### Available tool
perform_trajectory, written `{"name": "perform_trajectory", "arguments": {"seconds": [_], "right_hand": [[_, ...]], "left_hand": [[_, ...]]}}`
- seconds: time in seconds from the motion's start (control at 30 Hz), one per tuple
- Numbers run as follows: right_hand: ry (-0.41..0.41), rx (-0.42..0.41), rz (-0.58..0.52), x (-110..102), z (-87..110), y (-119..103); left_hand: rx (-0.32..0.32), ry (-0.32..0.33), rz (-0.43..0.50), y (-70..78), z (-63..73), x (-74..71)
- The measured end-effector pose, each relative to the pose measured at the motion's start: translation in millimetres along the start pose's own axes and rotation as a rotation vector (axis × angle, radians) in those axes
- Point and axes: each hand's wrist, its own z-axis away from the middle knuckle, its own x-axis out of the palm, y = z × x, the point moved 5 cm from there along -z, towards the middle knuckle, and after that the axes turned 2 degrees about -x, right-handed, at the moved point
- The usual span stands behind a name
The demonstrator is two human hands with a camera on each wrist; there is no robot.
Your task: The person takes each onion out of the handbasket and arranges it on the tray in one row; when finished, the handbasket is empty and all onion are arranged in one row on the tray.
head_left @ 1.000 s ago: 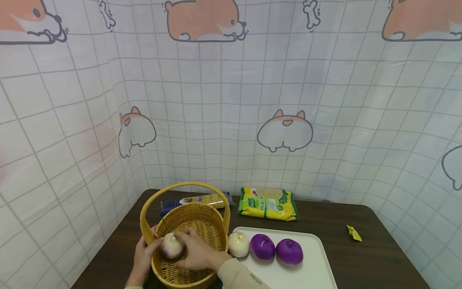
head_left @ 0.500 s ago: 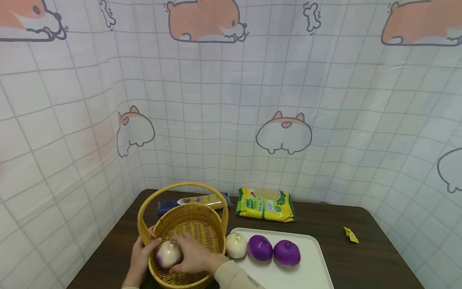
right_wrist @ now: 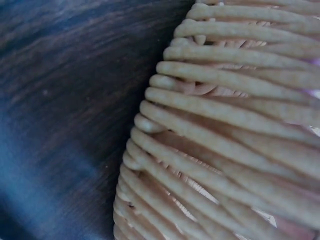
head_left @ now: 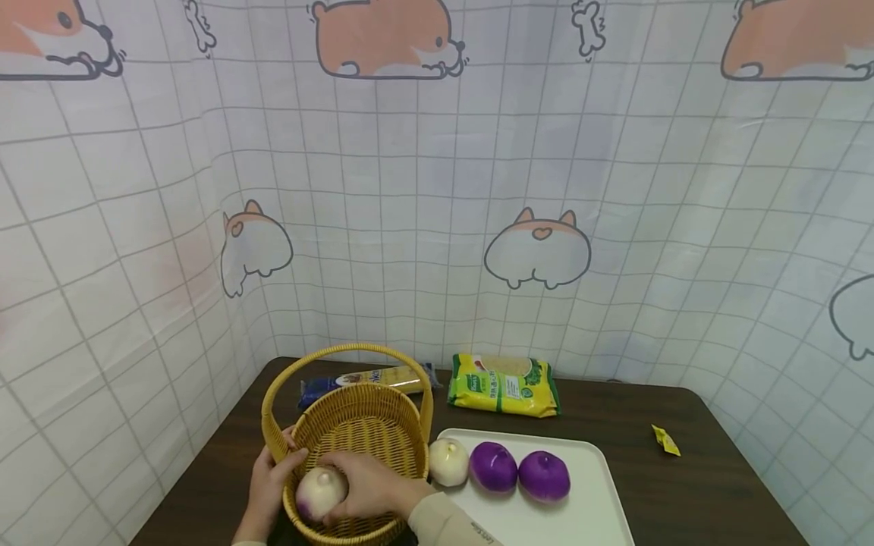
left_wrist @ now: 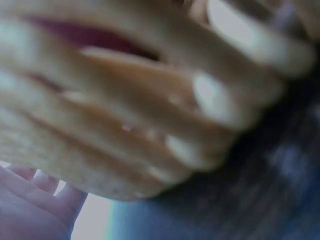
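A yellow woven basket [head_left: 382, 425] with a tall arched handle stands at the table's front left. My left hand [head_left: 262, 489] grips its left side, with the thumb over the rim. Inside, my right hand [head_left: 372, 485] holds a white-and-purple turnip [head_left: 319, 493] low near the left wall, with fingers curled over its right side. Close up in the left wrist view are the basket weave [left_wrist: 125, 100] and part of a hand [left_wrist: 35, 210]. Basket weave [right_wrist: 225, 110] also fills much of the right wrist view; the turnip's underside is hidden.
Right of the basket lies a white tray [head_left: 587, 508] with a white turnip [head_left: 449, 462] and two purple onion-like vegetables [head_left: 493, 467]. Behind are a yellow-green food bag [head_left: 504, 387] and a blue-and-yellow packet [head_left: 389, 378]. A small yellow wrapper [head_left: 665, 440] lies far right.
My right hand has moved the turnip down and slightly left, deeper toward the basket's near left side. The left hand has kept its grip on the basket.
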Motion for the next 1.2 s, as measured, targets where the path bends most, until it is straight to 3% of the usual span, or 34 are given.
{"name": "perform_trajectory", "arguments": {"seconds": [0.2,0.6,0.83,1.2], "right_hand": [[-0.021,-0.067,0.055,1.8,0.8,-4.7],[-0.062,0.029,0.04,-10.4,9.1,-4.6],[-0.008,0.081,0.069,-26.0,23.8,-7.8],[0.085,0.101,-0.002,-44.1,57.3,-7.8]], "left_hand": [[0.004,0.013,0.001,0.3,0.9,0.7],[-0.006,0.012,0.01,0.8,1.2,0.7],[-0.011,0.018,0.02,-0.3,0.9,2.0],[-0.036,0.01,-0.002,1.1,0.7,-0.6]]}}
